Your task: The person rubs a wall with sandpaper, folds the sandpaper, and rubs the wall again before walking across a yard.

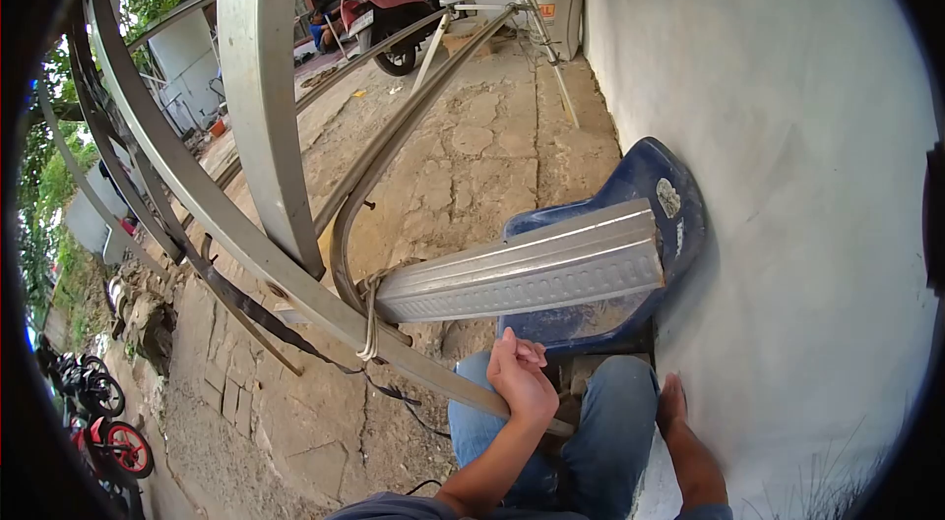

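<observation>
My left hand (522, 377) is raised over my knees with its fingers curled inward. Its wrist is beside a metal tube (448, 384), and anything in the fingers is too small or hidden to see. Further right, my right hand (672, 404) is between my knee and the wall, its fingers mostly hidden. In front of me a ribbed silver metal channel (522, 269) lies across a blue plastic chair (679, 176). Wire or cord (370, 323) is wound round the channel's left end, where it meets the curved metal frame (187, 181).
A white wall (778, 225) runs close along my right. Metal legs and bars (472, 3) stand ahead over cracked concrete ground (472, 136). Beyond are a parked scooter (394, 18) and a crouching person (323, 31). Several motorbikes (123, 446) stand at lower left.
</observation>
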A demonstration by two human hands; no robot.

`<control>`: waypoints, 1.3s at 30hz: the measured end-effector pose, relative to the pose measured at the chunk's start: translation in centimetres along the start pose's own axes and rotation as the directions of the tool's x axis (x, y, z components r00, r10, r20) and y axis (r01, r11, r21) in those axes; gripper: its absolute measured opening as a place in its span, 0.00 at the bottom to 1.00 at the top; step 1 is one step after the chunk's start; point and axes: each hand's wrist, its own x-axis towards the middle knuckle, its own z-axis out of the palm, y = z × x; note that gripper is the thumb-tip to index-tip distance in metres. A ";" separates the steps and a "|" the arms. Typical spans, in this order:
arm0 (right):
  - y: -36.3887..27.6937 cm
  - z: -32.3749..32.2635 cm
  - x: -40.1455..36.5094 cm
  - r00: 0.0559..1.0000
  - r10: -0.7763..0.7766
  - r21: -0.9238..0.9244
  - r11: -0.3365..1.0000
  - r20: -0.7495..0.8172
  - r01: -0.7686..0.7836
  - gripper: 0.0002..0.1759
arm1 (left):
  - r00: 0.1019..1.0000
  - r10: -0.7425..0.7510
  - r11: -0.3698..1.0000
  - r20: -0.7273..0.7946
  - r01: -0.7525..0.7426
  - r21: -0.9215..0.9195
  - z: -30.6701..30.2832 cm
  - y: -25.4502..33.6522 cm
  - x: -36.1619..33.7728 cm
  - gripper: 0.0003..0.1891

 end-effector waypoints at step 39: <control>-2.6 -9.9 -24.0 0.864 -0.253 0.832 0.480 0.436 -0.279 0.09 | 0.987 -0.043 0.998 0.153 0.035 0.056 -1.2 -1.8 0.7 0.18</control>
